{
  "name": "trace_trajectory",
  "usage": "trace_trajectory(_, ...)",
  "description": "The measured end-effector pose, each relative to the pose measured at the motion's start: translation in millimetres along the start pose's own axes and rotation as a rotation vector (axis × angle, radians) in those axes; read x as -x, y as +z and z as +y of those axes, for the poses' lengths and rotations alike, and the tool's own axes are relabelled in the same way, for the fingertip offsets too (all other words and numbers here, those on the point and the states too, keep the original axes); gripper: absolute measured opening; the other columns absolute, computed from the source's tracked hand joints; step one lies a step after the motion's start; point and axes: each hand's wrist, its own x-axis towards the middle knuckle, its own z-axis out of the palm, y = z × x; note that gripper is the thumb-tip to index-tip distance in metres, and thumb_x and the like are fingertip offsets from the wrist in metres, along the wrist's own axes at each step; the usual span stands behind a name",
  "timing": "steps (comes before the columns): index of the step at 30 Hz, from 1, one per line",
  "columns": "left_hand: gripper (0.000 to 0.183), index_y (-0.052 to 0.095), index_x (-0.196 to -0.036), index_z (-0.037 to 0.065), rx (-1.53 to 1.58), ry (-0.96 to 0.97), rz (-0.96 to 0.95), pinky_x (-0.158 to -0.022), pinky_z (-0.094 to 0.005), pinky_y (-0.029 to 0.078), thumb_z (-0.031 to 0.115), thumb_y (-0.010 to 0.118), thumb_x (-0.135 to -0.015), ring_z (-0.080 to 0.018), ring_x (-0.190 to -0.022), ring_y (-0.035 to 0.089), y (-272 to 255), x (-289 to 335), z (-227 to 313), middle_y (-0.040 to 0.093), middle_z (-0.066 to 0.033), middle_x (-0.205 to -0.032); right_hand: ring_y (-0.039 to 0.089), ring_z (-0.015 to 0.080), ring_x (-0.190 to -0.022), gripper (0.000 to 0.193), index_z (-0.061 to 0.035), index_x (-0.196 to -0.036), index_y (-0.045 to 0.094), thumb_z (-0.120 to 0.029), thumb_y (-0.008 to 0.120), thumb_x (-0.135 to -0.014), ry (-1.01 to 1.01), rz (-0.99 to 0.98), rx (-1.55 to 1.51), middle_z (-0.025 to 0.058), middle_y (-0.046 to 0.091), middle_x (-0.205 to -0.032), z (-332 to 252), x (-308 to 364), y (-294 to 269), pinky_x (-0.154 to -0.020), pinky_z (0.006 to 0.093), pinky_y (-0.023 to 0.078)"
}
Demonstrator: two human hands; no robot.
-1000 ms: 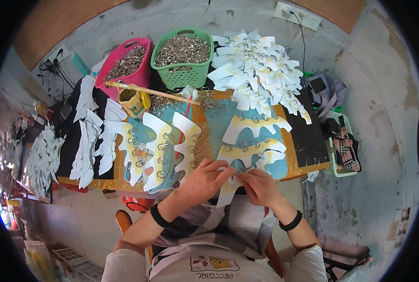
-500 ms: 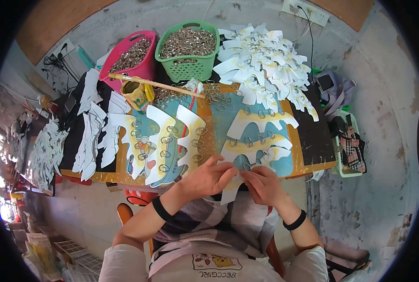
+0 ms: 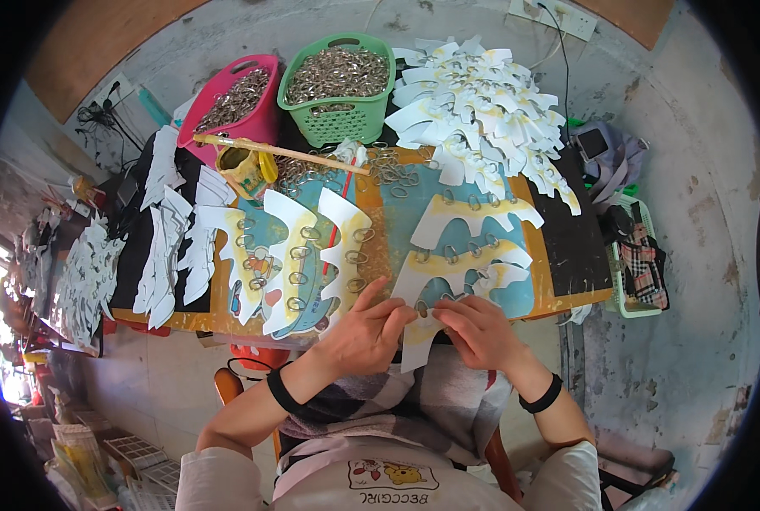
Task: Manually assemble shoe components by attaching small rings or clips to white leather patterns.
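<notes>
At the table's near edge, a white cut-out piece (image 3: 417,347) with a smear of yellowish glue hangs between my hands. My left hand (image 3: 364,334) pinches its left side with the index finger raised, close to an oval metal ring (image 3: 422,308). From the right, my right hand (image 3: 479,332) has its fingers closed on the same piece; their tips hide part of it. Just beyond lies a glued white piece (image 3: 461,266) carrying several metal rings, with a similar ringed piece (image 3: 475,216) farther back. Three more ringed pieces (image 3: 343,247) stand left of my left hand.
A pink basket (image 3: 265,119) and a green basket (image 3: 337,128), both full of metal rings, stand at the back. A stick (image 3: 312,159) rests across a glue pot (image 3: 242,177). Ringed pieces form a heap (image 3: 473,102) at back right; plain white pieces (image 3: 165,255) lie left.
My left hand has shifted slightly left and down, with its raised finger more upright. A metal ring now shows between my fingertips on the white piece. The pieces on the table stay put.
</notes>
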Motion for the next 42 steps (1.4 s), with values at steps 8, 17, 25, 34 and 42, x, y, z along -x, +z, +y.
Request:
trace_trajectory(8,0.032,0.056,-0.110,0.004,0.017,-0.112,0.026,-0.105,-0.0596,0.035,0.004,0.068,-0.081,-0.0236,-0.098,0.063,3,-3,4,0.067,-0.0016,-0.099,0.061,0.0224,-0.076,0.031,-0.0089,-0.109,0.063,-0.007,0.067,-0.079,0.124,-0.162,0.053,0.0033,0.062,-0.082,-6,-8,-2,-0.065,0.0350,0.048)
trace_trajectory(17,0.029,0.060,-0.104,0.006,0.048,-0.176,-0.040,-0.109,-0.0566,0.033,0.015,0.074,-0.081,-0.0224,-0.098,0.062,2,-12,4,0.069,-0.0012,-0.092,0.062,0.0211,-0.074,0.021,-0.0088,-0.094,0.064,-0.011,0.068,-0.074,0.103,-0.149,0.257,0.0030,0.055,-0.075,-11,-15,11,-0.060,0.0335,0.048)
trace_trajectory(25,0.021,0.065,-0.097,0.007,-0.123,-0.050,-0.083,-0.111,-0.0526,0.033,0.008,0.068,-0.076,-0.0196,-0.098,0.061,7,-16,-1,0.060,-0.0019,-0.079,0.063,0.0245,-0.073,0.017,-0.0066,-0.094,0.063,-0.009,0.069,-0.079,0.176,-0.109,0.090,0.0047,0.057,-0.078,-12,-17,2,-0.061,0.0353,0.049)
trace_trajectory(34,0.022,0.065,-0.100,0.006,-0.295,0.137,-0.111,-0.108,-0.0466,0.038,0.010,0.062,-0.078,-0.0168,-0.097,0.061,10,-3,5,0.059,-0.0011,-0.084,0.061,0.0217,-0.077,0.023,-0.0074,-0.097,0.065,-0.009,0.068,-0.075,0.061,-0.175,0.155,0.0027,0.061,-0.087,-2,-4,4,-0.065,0.0338,0.049)
trace_trajectory(42,0.037,0.068,-0.111,0.008,-0.384,-0.037,-0.016,-0.108,-0.0560,0.026,0.015,0.065,-0.075,-0.0163,-0.104,0.055,11,19,25,0.060,0.0000,-0.094,0.060,0.0189,-0.085,0.026,-0.0068,-0.101,0.065,-0.013,0.068,-0.077,0.002,-0.204,0.233,0.0034,0.064,-0.111,-14,7,3,-0.073,0.0320,0.047)
